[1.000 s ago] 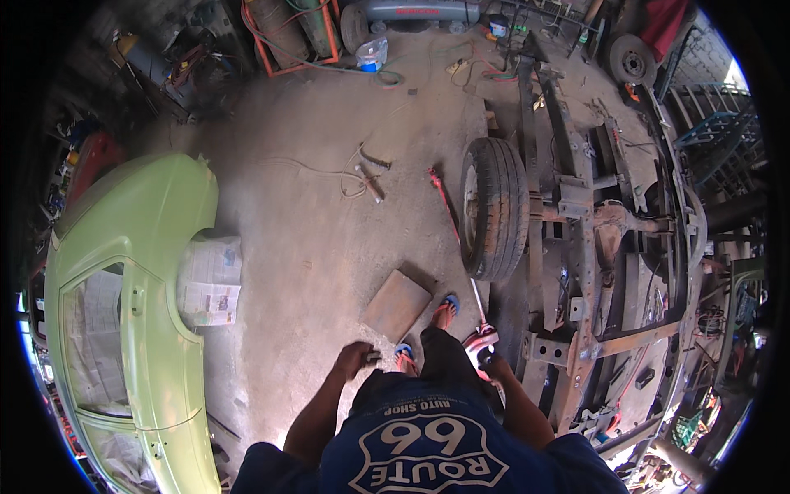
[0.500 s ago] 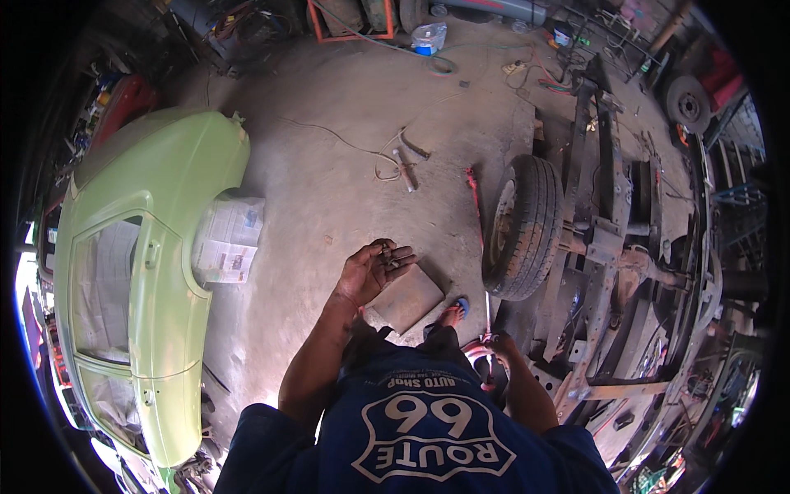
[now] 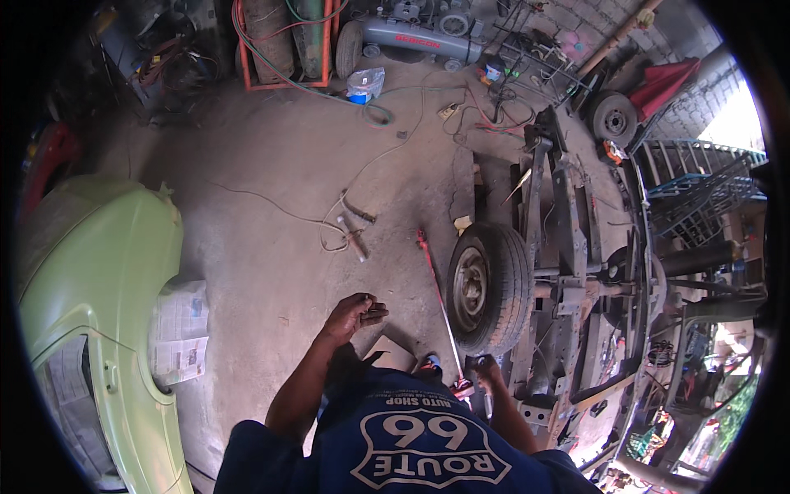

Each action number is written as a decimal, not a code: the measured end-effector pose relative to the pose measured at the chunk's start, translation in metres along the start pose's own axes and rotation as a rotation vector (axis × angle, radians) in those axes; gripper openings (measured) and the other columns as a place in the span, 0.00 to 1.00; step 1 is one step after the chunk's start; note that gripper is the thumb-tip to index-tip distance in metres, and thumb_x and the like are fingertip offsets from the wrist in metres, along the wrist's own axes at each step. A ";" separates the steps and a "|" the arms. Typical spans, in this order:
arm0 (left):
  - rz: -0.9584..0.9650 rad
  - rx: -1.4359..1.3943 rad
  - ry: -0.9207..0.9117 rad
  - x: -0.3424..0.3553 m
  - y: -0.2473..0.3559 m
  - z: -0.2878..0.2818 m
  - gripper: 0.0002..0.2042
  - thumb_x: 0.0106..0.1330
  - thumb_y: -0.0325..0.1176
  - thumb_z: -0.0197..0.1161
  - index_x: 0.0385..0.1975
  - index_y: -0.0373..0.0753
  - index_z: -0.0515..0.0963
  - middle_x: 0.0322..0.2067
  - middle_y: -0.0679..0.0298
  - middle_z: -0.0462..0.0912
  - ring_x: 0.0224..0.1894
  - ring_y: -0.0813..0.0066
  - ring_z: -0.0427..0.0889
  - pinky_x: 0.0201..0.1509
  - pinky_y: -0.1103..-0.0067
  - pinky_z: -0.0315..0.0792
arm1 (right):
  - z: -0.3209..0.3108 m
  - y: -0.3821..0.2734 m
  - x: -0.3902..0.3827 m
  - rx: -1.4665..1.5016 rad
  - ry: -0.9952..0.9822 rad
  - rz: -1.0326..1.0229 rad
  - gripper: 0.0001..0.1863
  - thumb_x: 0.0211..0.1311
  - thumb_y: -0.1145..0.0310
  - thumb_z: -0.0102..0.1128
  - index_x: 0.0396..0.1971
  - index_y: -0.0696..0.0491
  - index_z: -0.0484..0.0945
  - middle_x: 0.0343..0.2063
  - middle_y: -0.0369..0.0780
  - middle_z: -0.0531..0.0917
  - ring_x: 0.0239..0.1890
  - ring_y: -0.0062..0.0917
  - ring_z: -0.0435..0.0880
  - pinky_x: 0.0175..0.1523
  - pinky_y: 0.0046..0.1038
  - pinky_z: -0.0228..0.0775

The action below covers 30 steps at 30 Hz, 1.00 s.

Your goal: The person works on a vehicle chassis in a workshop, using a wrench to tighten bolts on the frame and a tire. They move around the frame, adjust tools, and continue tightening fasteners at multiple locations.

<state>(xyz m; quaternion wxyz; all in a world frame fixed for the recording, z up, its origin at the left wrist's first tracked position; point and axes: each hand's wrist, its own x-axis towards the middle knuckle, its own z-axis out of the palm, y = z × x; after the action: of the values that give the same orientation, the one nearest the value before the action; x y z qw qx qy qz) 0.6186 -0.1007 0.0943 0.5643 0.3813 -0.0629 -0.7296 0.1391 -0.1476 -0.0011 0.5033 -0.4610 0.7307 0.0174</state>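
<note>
Nearest, the person's right hand (image 3: pixel 487 370) hangs low beside the jack (image 3: pixel 462 387), its fingers curled in; whether they grip anything cannot be told. The left hand (image 3: pixel 355 315) is raised over the floor (image 3: pixel 271 247), fingers loosely bent, and whether something small lies within them cannot be told either. The jack, red and mostly hidden by the body and right arm, sits close before the person; its long handle (image 3: pixel 439 292) runs forward from it, passing just left of the wheel (image 3: pixel 512 284). A board (image 3: pixel 393 352) lies by the feet, partly covered by clothing. A little farther right, the wheel stands upright at the near side of the bare frame (image 3: pixel 569 296). As far as can be judged, the wheel is in place on its axle, while the frame looks unfinished, with no body over it; whether the wheel is fully fastened, or the jack bears any load, is not clear. On the left, the green car (image 3: pixel 136 247) appears painted, but newspaper (image 3: pixel 179 333) covers its wheel opening, so unmasking seems left to do. Ahead, a cord (image 3: pixel 284 212) trails near a tool (image 3: pixel 352 239); beyond, a compressor (image 3: pixel 424 41) stands at the back, left of a loose spare wheel (image 3: pixel 613 118).
</note>
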 end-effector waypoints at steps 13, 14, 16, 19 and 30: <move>-0.036 0.481 0.442 0.061 0.160 -0.142 0.12 0.71 0.42 0.55 0.36 0.39 0.75 0.29 0.61 0.78 0.30 0.71 0.80 0.34 0.75 0.77 | 0.117 -0.114 0.036 0.046 -0.160 0.007 0.27 0.49 0.57 0.71 0.47 0.57 0.78 0.38 0.48 0.85 0.41 0.31 0.84 0.44 0.34 0.75; -0.077 0.553 0.515 0.073 0.164 -0.146 0.11 0.71 0.41 0.54 0.34 0.39 0.76 0.27 0.62 0.77 0.28 0.73 0.79 0.32 0.77 0.76 | 0.118 -0.134 0.043 0.027 -0.138 -0.010 0.26 0.50 0.56 0.70 0.47 0.56 0.78 0.38 0.48 0.85 0.42 0.32 0.84 0.45 0.35 0.75; -0.119 0.610 0.468 0.102 0.173 -0.143 0.09 0.67 0.37 0.55 0.32 0.38 0.76 0.22 0.65 0.75 0.22 0.76 0.75 0.27 0.77 0.73 | 0.115 -0.175 0.064 -0.089 -0.086 0.012 0.25 0.52 0.56 0.68 0.47 0.56 0.79 0.38 0.48 0.85 0.40 0.32 0.84 0.44 0.35 0.75; -0.223 0.810 0.376 0.157 0.192 -0.116 0.10 0.68 0.37 0.54 0.31 0.37 0.76 0.20 0.66 0.74 0.19 0.76 0.74 0.24 0.77 0.71 | 0.110 -0.228 0.106 -0.238 -0.182 -0.110 0.23 0.54 0.57 0.67 0.46 0.55 0.79 0.36 0.47 0.85 0.34 0.32 0.84 0.37 0.35 0.76; -0.145 1.245 0.567 0.303 0.355 -0.076 0.17 0.70 0.44 0.54 0.33 0.34 0.79 0.23 0.59 0.81 0.23 0.72 0.81 0.28 0.74 0.75 | 0.020 -0.402 0.289 -0.087 -0.263 0.047 0.26 0.57 0.53 0.71 0.45 0.55 0.73 0.25 0.41 0.77 0.22 0.28 0.75 0.24 0.34 0.71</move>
<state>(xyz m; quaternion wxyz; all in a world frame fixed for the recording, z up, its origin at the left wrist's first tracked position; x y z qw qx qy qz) 0.9198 -0.4651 0.0791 0.1845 0.8138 -0.2944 -0.4657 0.4116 -0.5581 -0.0521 0.5737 -0.4588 0.6676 0.1209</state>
